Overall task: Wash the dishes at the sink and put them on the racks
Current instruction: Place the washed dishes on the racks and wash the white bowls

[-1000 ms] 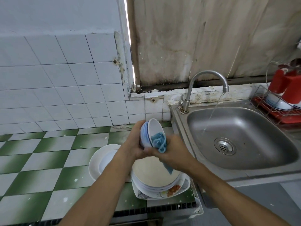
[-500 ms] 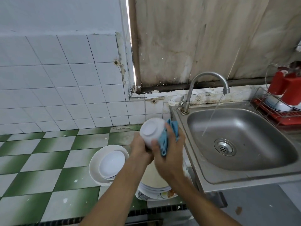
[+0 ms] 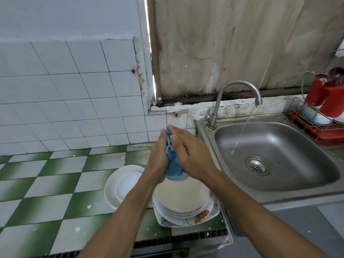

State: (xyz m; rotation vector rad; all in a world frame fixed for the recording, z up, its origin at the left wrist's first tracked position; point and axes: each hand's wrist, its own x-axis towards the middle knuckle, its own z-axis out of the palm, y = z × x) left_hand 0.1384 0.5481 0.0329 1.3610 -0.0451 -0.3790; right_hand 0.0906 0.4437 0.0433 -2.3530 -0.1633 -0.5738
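Note:
Both hands meet above the counter, left of the steel sink (image 3: 316, 185). My left hand (image 3: 158, 159) grips a small white bowl (image 3: 181, 178), of which only a bluish rim edge shows below the hands. My right hand (image 3: 189, 153) presses a blue cloth (image 3: 172, 162) against that bowl. Under the hands lies a stack of plates (image 3: 184, 203), the lowest one square with a flower print. Left of it two white bowls (image 3: 122, 185) sit nested. A dish rack (image 3: 316, 125) with a red tray, white bowls and red cups stands right of the sink.
A thin stream of water runs from the curved faucet (image 3: 240, 88) into the sink near the drain (image 3: 257, 165). The counter (image 3: 55, 183) has green and white checked tiles, with white wall tiles behind and a stained panel above the sink.
The bowl has turned between my hands and is now mostly hidden. My right hand with the blue cloth has slid over and around it. The hands stay above the plate stack.

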